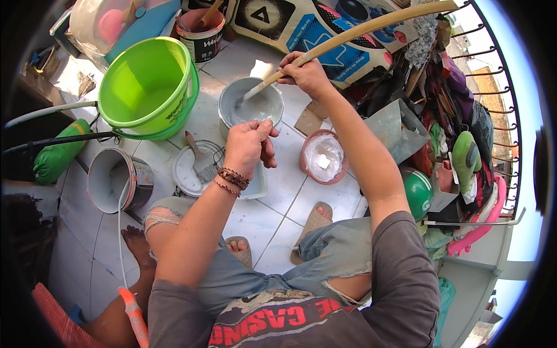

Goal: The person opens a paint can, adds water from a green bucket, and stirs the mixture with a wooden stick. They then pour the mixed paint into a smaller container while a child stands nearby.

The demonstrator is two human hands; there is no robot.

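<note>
Right hand (pixel 306 74) extended forward from a bent elbow, fingers wrapped tight round a long bamboo stick (pixel 360 32). Stick slants from upper right down into a grey pail (pixel 250 106) of white paint; its lower end sits in the paint, just ahead of the knuckles. Left hand (pixel 248 145) reaches out over the knee, fingers curled shut at the pail's near rim, apparently gripping it. Count on the tiled floor (pixel 290 191): one grey pail, one green bucket (pixel 149 87), one tipped paint can (pixel 115 180), one brush (pixel 200 158) on a white lid (pixel 187 174), one pink tub (pixel 324 156).
</note>
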